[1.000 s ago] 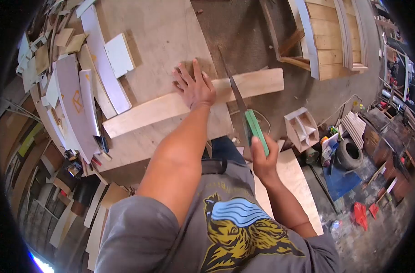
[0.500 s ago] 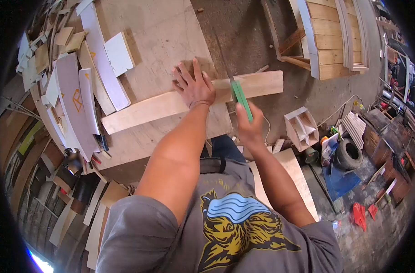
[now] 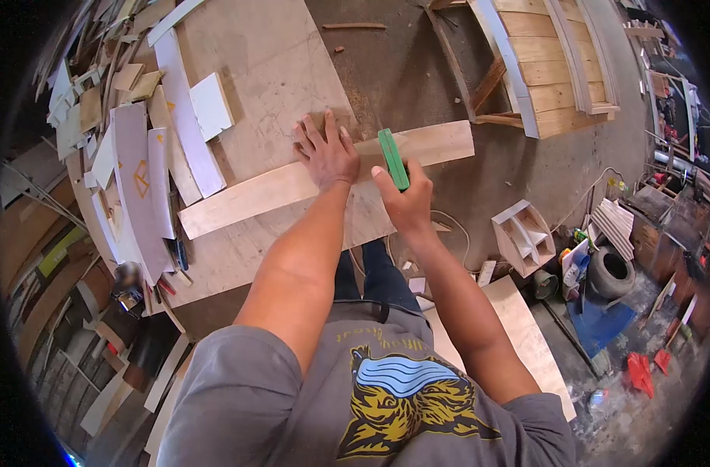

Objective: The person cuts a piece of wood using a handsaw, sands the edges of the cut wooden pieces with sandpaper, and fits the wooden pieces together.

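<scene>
A long pale board (image 3: 254, 198) lies across the plywood table (image 3: 254, 70), its right end sticking out past the table edge. My left hand (image 3: 329, 156) rests on the board with fingers spread. The fingers of my right hand (image 3: 405, 194) are wrapped round the green handle of a saw (image 3: 393, 159). That handle lies over the overhanging part of the board, just right of the table edge. The saw's blade cannot be made out.
Wood offcuts (image 3: 141, 171) are piled at the table's left, beside a white block (image 3: 211, 107). A slatted wooden piece (image 3: 553, 62) stands at upper right. A small compartmented box (image 3: 524, 237) and a tyre (image 3: 610, 272) are on the floor at right.
My right hand has moved up and to the left with the saw, its handle now over the board. My left hand stays on the board. The whole view has shifted slightly.
</scene>
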Tool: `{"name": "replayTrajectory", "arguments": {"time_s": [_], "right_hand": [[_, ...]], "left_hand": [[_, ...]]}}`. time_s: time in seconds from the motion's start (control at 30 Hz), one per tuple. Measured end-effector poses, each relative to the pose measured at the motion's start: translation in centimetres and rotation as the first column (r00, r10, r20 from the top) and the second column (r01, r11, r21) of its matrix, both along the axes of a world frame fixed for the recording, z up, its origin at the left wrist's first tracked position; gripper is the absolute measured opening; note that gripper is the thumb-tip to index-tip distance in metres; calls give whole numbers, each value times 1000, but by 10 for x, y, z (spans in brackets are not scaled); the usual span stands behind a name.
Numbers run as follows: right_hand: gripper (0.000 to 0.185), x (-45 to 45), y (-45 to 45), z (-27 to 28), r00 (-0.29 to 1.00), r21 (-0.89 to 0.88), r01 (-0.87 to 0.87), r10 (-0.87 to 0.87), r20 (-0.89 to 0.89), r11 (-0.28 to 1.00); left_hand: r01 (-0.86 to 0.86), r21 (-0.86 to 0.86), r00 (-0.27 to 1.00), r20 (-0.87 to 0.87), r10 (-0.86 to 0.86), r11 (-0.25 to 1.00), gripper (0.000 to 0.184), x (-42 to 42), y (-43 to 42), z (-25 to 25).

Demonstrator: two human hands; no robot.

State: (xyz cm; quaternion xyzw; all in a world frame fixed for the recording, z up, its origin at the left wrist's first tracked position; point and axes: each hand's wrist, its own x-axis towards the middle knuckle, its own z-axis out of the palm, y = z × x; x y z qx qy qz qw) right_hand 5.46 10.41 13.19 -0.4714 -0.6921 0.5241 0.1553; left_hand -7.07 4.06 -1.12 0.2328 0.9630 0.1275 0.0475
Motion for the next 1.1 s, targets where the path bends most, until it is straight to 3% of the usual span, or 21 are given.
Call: {"name": "replayTrajectory", "arguments": {"time_s": [0.13, 0.23, 0.33, 0.4, 0.5, 0.6, 0.83, 1.03, 1.1], "right_hand": [[22, 19, -11, -18, 991, 122, 56, -40, -132, 991], [19, 34, -19, -34, 984, 247, 76, -34, -173, 966], [17, 48, -25, -53, 974, 303, 111, -43, -222, 947], [14, 66, -23, -78, 972, 326, 90, -13, -233, 941], [14, 76, -21, -101, 918, 30, 202, -178, -355, 979], [8, 77, -20, -96, 738, -360, 298, -452, -500, 884], [9, 110, -30, -81, 757, -310, 365, -474, -450, 878], [7, 128, -36, -67, 820, -207, 321, -381, -427, 924], [6, 132, -36, -61, 837, -169, 296, -340, -429, 940]], "left_hand": [[154, 234, 988, -14, -155, 960, 51, -2, -18, -2], [410, 123, 900, 103, -423, 904, 52, 3, -37, 17], [497, 167, 866, -29, -500, 852, 65, 15, -57, 13], [459, 126, 888, -32, -459, 880, 76, 24, -57, 21], [413, 126, 910, -12, -415, 902, 88, 24, -52, 25], [404, 176, 913, -12, -409, 897, 95, 23, -55, 21], [446, 177, 887, 42, -460, 877, 97, 15, -55, 39], [491, 219, 850, 93, -519, 843, 81, 11, -50, 47], [486, 262, 859, 32, -511, 834, 73, 10, -51, 49]]}}
